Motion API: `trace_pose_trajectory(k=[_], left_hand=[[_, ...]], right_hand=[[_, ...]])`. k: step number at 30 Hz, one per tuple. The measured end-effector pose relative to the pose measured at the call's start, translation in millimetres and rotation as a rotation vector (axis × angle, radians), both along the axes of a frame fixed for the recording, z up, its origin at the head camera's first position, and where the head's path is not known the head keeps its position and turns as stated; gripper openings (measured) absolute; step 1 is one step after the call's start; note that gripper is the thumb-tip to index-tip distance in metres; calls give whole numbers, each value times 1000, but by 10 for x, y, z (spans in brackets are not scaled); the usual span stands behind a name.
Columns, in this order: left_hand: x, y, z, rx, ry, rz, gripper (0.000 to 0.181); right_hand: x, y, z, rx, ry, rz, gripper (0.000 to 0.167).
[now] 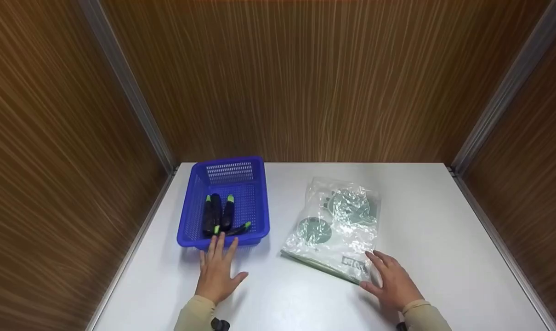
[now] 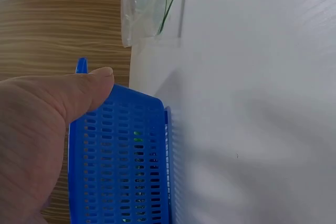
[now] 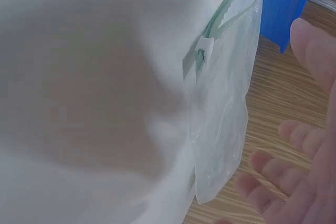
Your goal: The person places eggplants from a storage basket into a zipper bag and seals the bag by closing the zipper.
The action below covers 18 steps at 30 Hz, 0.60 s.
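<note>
A blue plastic basket [image 1: 263, 202] stands at the left of the table, with several dark eggplants [image 1: 228, 215] with green stem ends lying in it. My left hand [image 1: 217, 273] is spread at the basket's near rim, fingers straight; in the left wrist view the thumb [image 2: 86, 93] shows in front of the basket wall [image 2: 126, 156]. To the right lies a clear zip bag [image 1: 337, 230] with green prints, its zip edge towards me. My right hand [image 1: 390, 280] hovers by the bag's near right corner, fingers loosely spread and holding nothing. The bag's slider [image 3: 203, 48] shows in the right wrist view.
The white table [image 1: 305, 303] is enclosed by wood-grain panels at the back [image 1: 305, 82], left [image 1: 53, 184] and right [image 1: 526, 138]. Metal strips [image 1: 126, 82] run along the corners. The basket and bag stand apart with bare tabletop between them.
</note>
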State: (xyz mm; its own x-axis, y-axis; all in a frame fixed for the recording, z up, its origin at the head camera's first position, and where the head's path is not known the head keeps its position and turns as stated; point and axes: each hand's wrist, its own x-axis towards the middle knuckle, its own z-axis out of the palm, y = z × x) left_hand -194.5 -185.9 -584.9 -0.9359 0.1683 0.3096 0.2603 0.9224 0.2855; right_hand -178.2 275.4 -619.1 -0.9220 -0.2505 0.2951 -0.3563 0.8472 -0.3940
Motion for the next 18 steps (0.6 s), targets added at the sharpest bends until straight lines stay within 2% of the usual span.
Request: trace_pose_trajectory(k=[7, 12, 18], left_hand=[[-118, -42, 50, -39, 6, 12, 89], [-211, -83, 88, -25, -18, 5, 84], [-320, -146, 78, -30, -50, 11, 74]], right_hand=[[-42, -117, 40, 14, -95, -49, 66], [-124, -205, 56, 26, -151, -53, 55], [-259, -309, 23, 34, -200, -33, 44]])
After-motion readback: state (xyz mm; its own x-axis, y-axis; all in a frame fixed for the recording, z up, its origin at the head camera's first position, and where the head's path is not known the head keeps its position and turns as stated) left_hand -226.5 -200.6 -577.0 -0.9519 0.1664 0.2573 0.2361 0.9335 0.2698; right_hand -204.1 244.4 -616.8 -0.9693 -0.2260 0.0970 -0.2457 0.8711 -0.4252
